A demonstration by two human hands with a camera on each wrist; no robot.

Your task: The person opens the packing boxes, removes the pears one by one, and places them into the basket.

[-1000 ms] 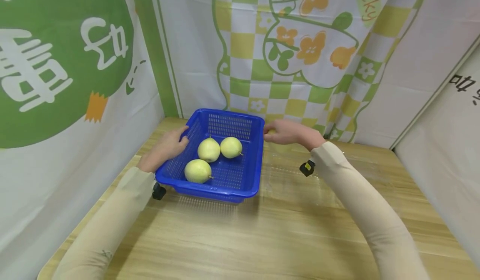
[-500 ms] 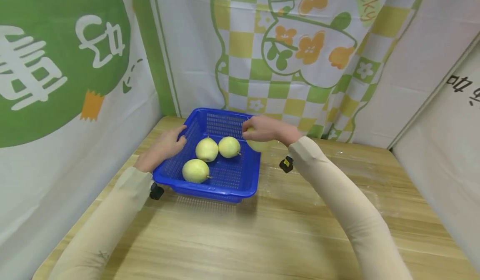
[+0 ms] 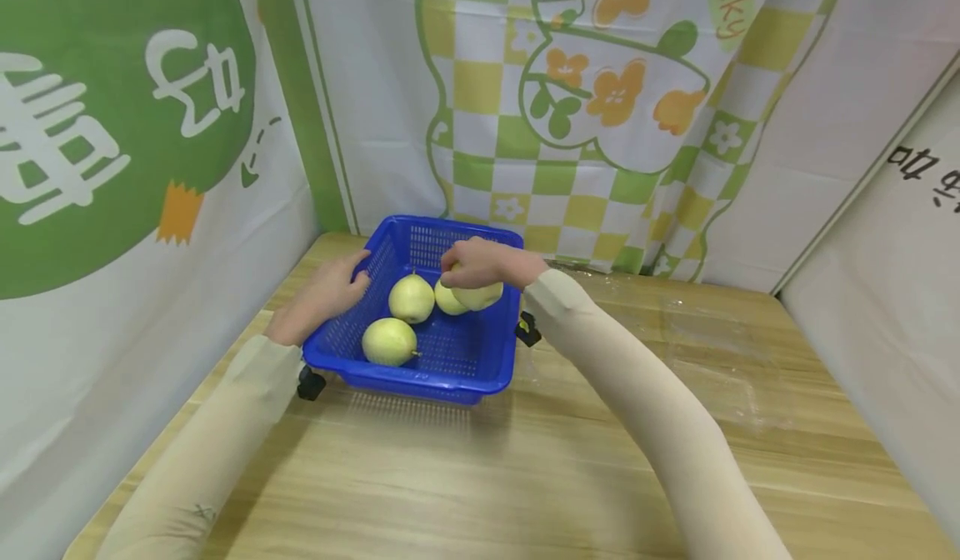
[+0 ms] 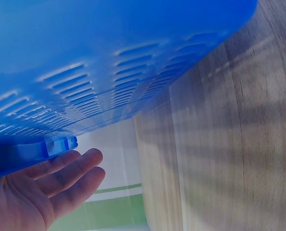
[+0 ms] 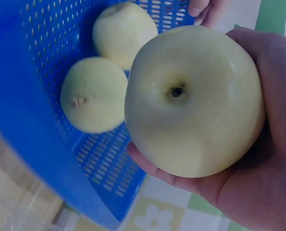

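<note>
A blue plastic basket (image 3: pixel 420 379) with slotted walls stands on the wooden table, holding three pale yellow-green pears: a middle pear (image 3: pixel 412 299), a front pear (image 3: pixel 389 342), and a back pear (image 3: pixel 447 297) partly covered. Over the basket's right side, my right hand (image 3: pixel 480 262) grips another pear (image 5: pixel 195 103), its fingers wrapped around the side and its hollowed end facing the wrist camera. My left hand (image 3: pixel 327 293) holds the basket's left rim. In the left wrist view several of its fingers (image 4: pixel 78 180) extend loosely under the rim, outside the wall.
Crumpled clear plastic (image 3: pixel 712 360) lies on the wooden table (image 3: pixel 420 485) right of the basket. A printed checkered cloth (image 3: pixel 570 185) hangs close behind, and a white and green cloth wall (image 3: pixel 247 235) stands at the left.
My right hand has carried its pear leftward from beside the basket's right rim to above the inside, near the back pear. The left hand stays at the left rim.
</note>
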